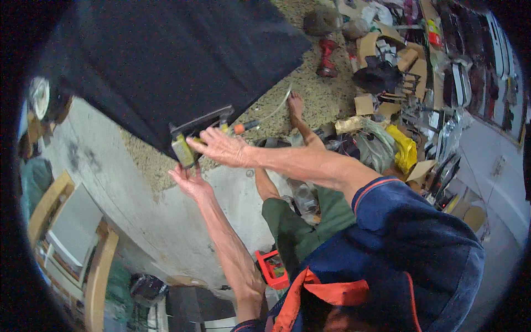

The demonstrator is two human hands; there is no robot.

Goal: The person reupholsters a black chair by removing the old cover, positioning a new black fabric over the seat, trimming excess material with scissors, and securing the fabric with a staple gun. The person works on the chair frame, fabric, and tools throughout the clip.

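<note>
A yellow and dark staple gun (185,149) with a long magazine lies tilted over the lower edge of a black fabric sheet (182,61). My right hand (221,146) is closed around its body from above. An orange fitting joins the gun to a pale air hose (274,110). Just below the gun's nose, my left hand (191,181) reaches up to the fabric's edge, with its fingers bent against it. The gun partly hides those fingertips. The fabric covers a wide flat piece whose underside I cannot see.
Speckled padding (323,94) lies beneath the fabric. A red and black power tool (327,58) rests on it, near cardboard boxes (368,47) and a yellow bag (402,148). Wooden frames (99,276) lean at the lower left. A red-orange frame-shaped object (271,268) is beside my left forearm.
</note>
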